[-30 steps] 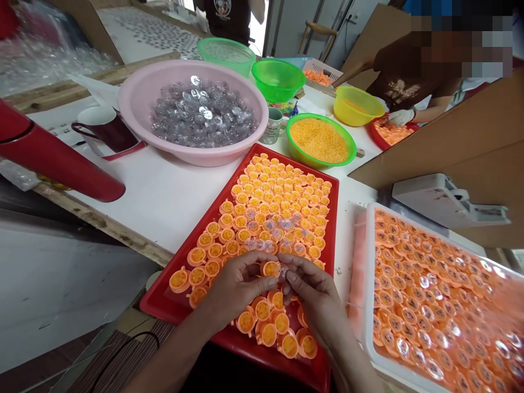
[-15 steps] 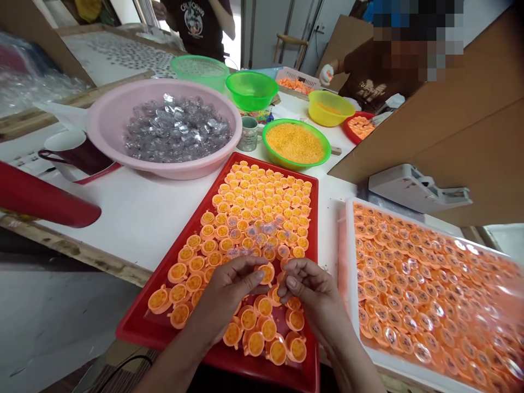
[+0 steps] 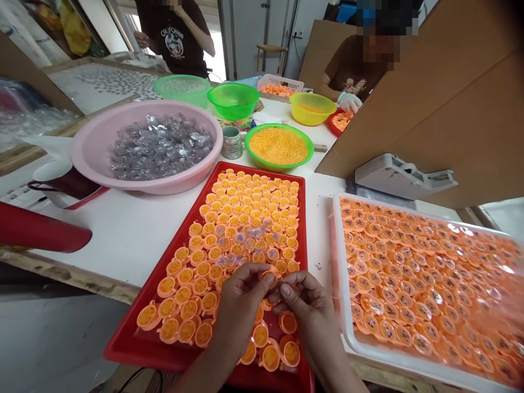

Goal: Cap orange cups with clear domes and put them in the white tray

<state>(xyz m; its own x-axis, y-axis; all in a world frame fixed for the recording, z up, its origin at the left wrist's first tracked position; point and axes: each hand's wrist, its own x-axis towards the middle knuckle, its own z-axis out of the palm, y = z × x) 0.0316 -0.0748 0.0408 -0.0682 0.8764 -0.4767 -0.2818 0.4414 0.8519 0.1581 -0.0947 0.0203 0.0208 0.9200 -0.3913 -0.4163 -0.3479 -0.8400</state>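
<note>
My left hand (image 3: 241, 311) pinches a small orange toy cup (image 3: 269, 279) with yellow filling between thumb and fingers. Close against that cup, the fingertips of my right hand (image 3: 313, 305) are pressed together; what they grip is hidden. Both hands hover over the near part of a red tray (image 3: 126, 338). Rows of similar filled orange cups (image 3: 189, 308) stand in it. Several clear discs with dark printing (image 3: 251, 234) lie on top of the cups mid-tray.
A white tray (image 3: 341, 322) of orange cups with printed clear tops stands right. Behind are a pink basin (image 3: 84, 164) of clear printed discs, a green bowl (image 3: 280, 144) of yellow bits and a mug (image 3: 232, 144). A cardboard panel (image 3: 413, 103) rises at right. Two people are beyond.
My right hand has closed in on the cup in my left hand, so the fingertips now nearly meet. The view has shifted a little. A co-worker's gloved hand has lowered to the red bowl.
</note>
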